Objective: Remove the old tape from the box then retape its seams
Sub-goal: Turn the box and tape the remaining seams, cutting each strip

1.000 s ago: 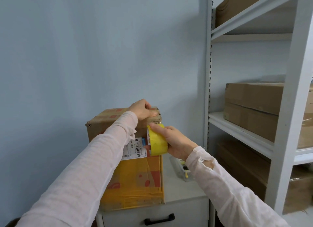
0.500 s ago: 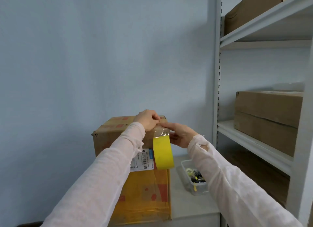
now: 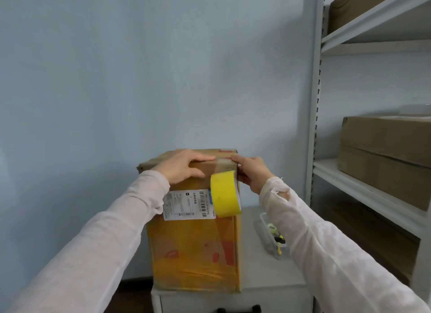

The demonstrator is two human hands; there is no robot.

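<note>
Cardboard box on cabinet, both hands pressing at its top edge

Pale sleeves reach in from both lower corners. Left hand [image 3: 184, 166] lies flat on the box [image 3: 193, 247] at its top front edge: fingers nearly straight across the top, thumb down the front face, gripping nothing. The box stands upright on a grey cabinet [image 3: 268, 275], its front covered in yellowish tape, with a white shipping label [image 3: 189, 204] just below the left hand. Yellow tape roll [image 3: 225, 196] hangs against the upper right of the front, overlapping the label's right end, joined to a clear tape strip [image 3: 222, 164] that runs over the top edge. Right hand [image 3: 253, 172] is at the top right corner, index finger straight on the strip and the other fingers loosely bent against the right side. Cannot tell whether they touch the roll. A clear plastic tray [image 3: 270, 242] of small items sits right of the box. Metal shelving [image 3: 312, 126] with brown cartons [image 3: 384, 144] stands at far right.
</note>
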